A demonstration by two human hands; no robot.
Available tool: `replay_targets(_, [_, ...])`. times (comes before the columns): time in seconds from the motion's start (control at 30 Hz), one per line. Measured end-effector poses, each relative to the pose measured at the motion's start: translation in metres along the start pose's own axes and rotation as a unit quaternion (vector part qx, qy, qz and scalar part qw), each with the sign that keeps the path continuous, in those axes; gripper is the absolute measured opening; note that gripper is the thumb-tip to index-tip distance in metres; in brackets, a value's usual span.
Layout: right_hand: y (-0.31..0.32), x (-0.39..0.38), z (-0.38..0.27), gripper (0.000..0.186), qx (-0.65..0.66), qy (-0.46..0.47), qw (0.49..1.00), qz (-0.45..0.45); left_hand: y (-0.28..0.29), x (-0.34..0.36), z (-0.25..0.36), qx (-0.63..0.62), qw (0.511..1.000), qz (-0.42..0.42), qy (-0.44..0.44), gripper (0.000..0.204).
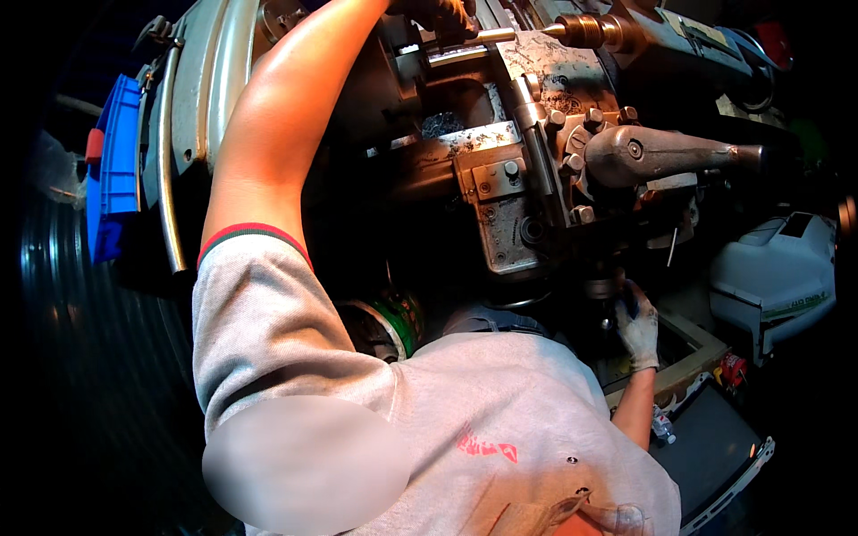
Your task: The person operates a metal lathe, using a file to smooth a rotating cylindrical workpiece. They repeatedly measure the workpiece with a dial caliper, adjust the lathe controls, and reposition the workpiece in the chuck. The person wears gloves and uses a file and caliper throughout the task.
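My left arm stretches up to the far side of the lathe. There my left hand (444,18), in a dark stained glove, is at the bright metal rod (496,37); shadow and the frame's top edge hide how its fingers lie. A pointed tailstock centre (576,31) faces the rod's right end. Low at the right, my right hand (639,329), in a white glove with dark fingers, curls at a shadowed crank handle (608,313) below the carriage. Between the hands sits the tool post, with bolts and a big clamping lever (661,154).
Metal chips (440,123) lie in the lathe bed. A blue crate (116,170) and a bent metal bar (168,161) stand at the left. To the right are a white plastic jug (776,272), a small clear bottle (663,426) and a dark flat panel (710,447).
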State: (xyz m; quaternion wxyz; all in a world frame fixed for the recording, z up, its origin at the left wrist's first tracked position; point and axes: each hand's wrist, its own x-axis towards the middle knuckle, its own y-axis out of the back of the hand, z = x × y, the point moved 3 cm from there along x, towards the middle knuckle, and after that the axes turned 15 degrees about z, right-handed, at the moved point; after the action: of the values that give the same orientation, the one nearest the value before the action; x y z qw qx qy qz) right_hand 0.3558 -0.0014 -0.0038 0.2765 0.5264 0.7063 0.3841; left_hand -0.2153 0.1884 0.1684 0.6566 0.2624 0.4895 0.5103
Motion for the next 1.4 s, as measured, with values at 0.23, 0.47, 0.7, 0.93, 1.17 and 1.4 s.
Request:
replay_targets(0.23, [-0.006,-0.004,0.006,0.05,-0.022,0.008,1.0,0.009,-0.001,-0.013,0.007,-0.066,0.997,0.028,0.023,0.059])
replay_targets(0.47, [-0.008,-0.006,0.007,0.054,-0.035,0.016,0.999,0.02,0.003,-0.016,0.01,0.004,0.997,0.073,0.005,0.069])
replay_targets(0.7, [-0.013,-0.007,0.01,0.052,-0.023,0.003,0.999,0.032,0.004,-0.011,0.003,-0.021,0.998,0.06,0.004,0.073])
replay_targets(0.93, [-0.011,-0.005,0.003,0.05,-0.01,0.005,0.999,0.041,0.003,-0.01,0.002,0.016,0.999,0.044,-0.002,0.064])
replay_targets(1.17, [-0.006,-0.001,-0.009,0.047,-0.005,0.007,0.999,0.039,0.004,0.0,-0.006,0.009,1.0,0.02,-0.012,0.06])
replay_targets(1.4, [-0.018,-0.013,0.022,0.056,-0.039,0.058,0.996,0.059,-0.012,0.018,-0.031,-0.063,0.997,0.024,-0.047,0.054])
